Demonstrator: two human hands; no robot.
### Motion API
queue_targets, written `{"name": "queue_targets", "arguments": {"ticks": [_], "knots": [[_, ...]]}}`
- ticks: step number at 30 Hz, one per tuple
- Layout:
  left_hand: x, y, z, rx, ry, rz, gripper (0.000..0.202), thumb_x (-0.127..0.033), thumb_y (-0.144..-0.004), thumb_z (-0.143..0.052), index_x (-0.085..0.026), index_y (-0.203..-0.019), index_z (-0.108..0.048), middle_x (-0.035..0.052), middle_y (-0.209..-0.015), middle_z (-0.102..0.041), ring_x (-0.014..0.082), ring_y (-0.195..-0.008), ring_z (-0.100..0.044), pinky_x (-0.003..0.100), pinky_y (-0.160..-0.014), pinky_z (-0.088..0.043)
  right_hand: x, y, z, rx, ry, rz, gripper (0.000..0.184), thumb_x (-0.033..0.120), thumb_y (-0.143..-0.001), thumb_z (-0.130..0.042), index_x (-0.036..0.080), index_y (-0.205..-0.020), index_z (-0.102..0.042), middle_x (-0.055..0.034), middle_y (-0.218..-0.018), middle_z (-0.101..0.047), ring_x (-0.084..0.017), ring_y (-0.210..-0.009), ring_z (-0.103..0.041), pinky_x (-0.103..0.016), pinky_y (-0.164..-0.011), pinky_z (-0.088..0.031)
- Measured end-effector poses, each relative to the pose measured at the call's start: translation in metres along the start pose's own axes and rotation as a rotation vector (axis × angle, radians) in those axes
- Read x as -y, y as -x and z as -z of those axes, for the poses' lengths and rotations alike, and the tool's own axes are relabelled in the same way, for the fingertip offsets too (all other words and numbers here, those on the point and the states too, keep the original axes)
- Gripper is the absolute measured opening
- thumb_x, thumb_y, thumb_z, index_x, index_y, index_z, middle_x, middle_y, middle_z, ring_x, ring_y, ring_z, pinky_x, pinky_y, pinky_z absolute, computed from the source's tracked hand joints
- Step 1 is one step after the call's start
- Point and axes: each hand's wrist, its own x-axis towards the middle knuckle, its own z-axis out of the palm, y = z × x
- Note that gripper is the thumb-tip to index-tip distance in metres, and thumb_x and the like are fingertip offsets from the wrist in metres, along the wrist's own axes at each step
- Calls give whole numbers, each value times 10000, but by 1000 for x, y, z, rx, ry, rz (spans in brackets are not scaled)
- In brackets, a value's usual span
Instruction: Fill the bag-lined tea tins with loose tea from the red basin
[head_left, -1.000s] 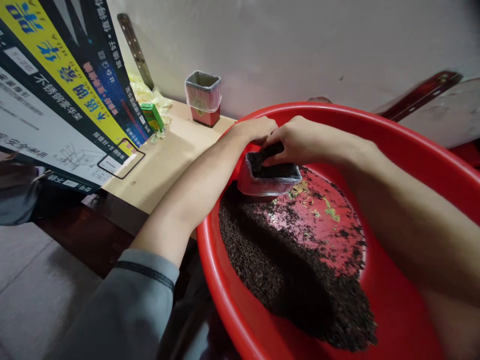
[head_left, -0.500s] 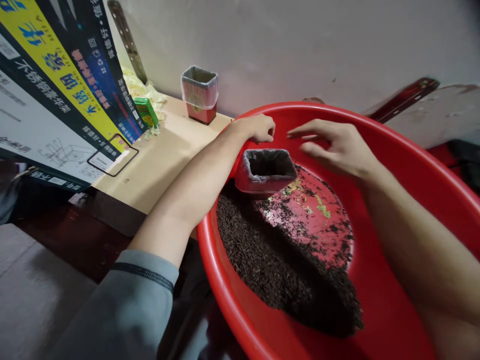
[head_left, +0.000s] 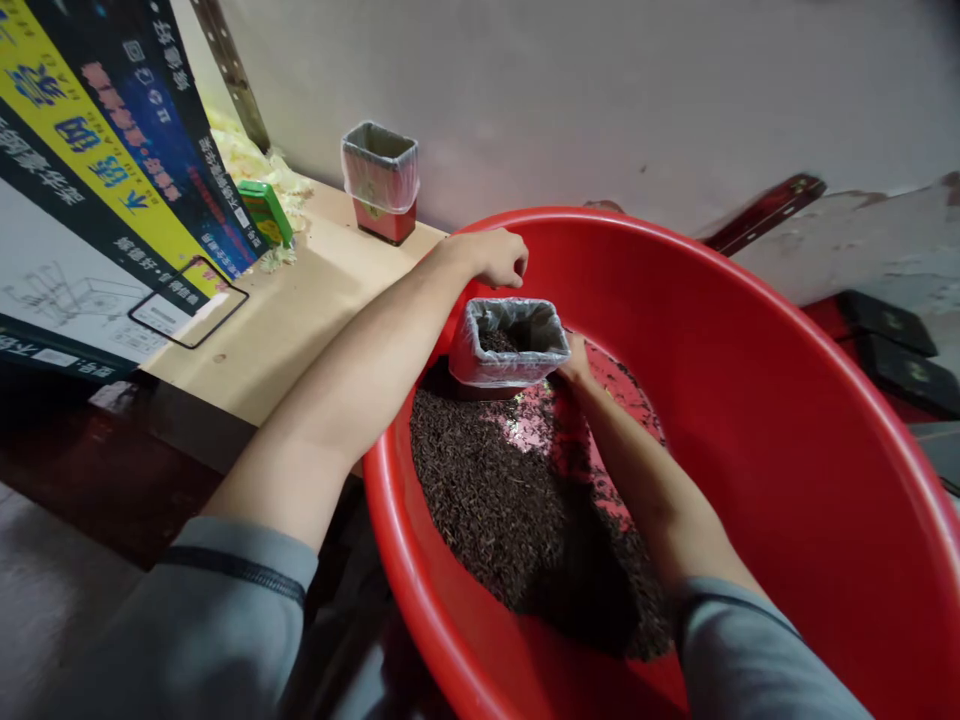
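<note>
Wall plaster (head_left: 540, 120) backed your wooden tabletop (head_left: 319, 275) and red tub (head_left: 742, 390), where the plastic-lined tin (head_left: 491, 370) stood; your left hand (head_left: 501, 257) curled closed near it; whether your half-hidden right hand (head_left: 576, 360) gripped it was unclear.

1 lined red container (head_left: 491, 368) in a red basin (head_left: 765, 400)
Box-shaped, upright and open-topped, its clear plastic liner (head_left: 525, 358) folded down over the rim; dark loose shreds (head_left: 487, 490) lie inside below the rim, more are heaped beside it along the basin's left side, thinning to a scatter across the bottom
</note>
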Motion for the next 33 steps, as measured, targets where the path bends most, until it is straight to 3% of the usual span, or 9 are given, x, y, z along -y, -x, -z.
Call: {"name": "queue_targets", "arguments": {"ticks": [3,6,11,16,19,22,24,27,33], "knots": [[8,-12,-5,0,32,-5,459,-311,-777,-711,-285,-1234,-747,27,-1100,-771,232,-1147,-624,305,-1000,-411,-12,22,0,12,26,-37,303,433,-863,-590,168,-770,-703,-82,-865,-774,-321,-1036,-702,-439,-920,-578],[15,-23,-10,5,53,-2,473,-339,-760,-725,-288,-1229,-757,41,-1068,-779,253,-1122,-635,323,-978,-417,-14,75,-5,33,36,-86,442,543,-908,-521,160,-821,-724,-93,-917,-781,-312,-998,-717,-456,-944,-574],[10,-17,-6,24,55,-1,459,-349,-795,-719,-265,-1245,-750,48,-982,-789,238,-1012,-650,334,-899,-433,1,154,-10,233,-177,-117,660,681,-978,-342,202,-1275,-685,-71,-1257,-733,-292,-1217,-665,-498,-1106,-493],[-3,4,2,9,-7,-28,390,-289,-897,-630,-178,-1259,-723,74,-1050,-789,156,-803,-604,312,-796,-444,-6,159,-1,169,28,7,851,784,-935,-300,209,-1544,-447,-111,-1618,-410,-307,-1519,-348,-570,-1266,-229],[-5,6,2,21,-6,-32,380,-277,-906,-613,-159,-1249,-724,81,-1030,-791,143,-751,-607,302,-748,-446,-2,167,-12,386,46,171,837,713,-976,-307,189,-1628,-273,-124,-1678,-259,-272,-1570,-214,-562,-1288,-136],[-3,3,1,3,3,-38,394,-277,-874,-631,-158,-1236,-734,84,-994,-792,158,-764,-641,292,-728,-448,12,180,-27,563,-62,329,802,635,-1004,-352,188,-1650,-191,-116,-1696,-172,-250,-1576,-186,-526,-1291,-168],[-3,3,1,-4,19,-43,413,-285,-861,-631,-170,-1244,-733,84,-982,-791,171,-775,-660,297,-731,-458,20,184,-33,606,-131,365,794,607,-1001,-412,212,-1652,-189,-105,-1694,-181,-252,-1568,-218,-512,-1286,-207],[-3,4,2,-2,30,-49,431,-280,-847,-630,-169,-1250,-735,95,-982,-789,189,-780,-673,317,-750,-475,29,182,-35,635,-219,339,757,579,-979,-510,249,-1625,-296,-97,-1651,-325,-273,-1525,-335,-525,-1266,-268],[-5,8,4,5,55,-48,444,-266,-851,-627,-151,-1270,-723,117,-1011,-785,203,-818,-682,329,-804,-494,39,176,-35,628,-422,38,603,647,-954,-526,304,-1446,-588,-69,-1499,-567,-295,-1418,-505,-573,-1226,-325]]}}
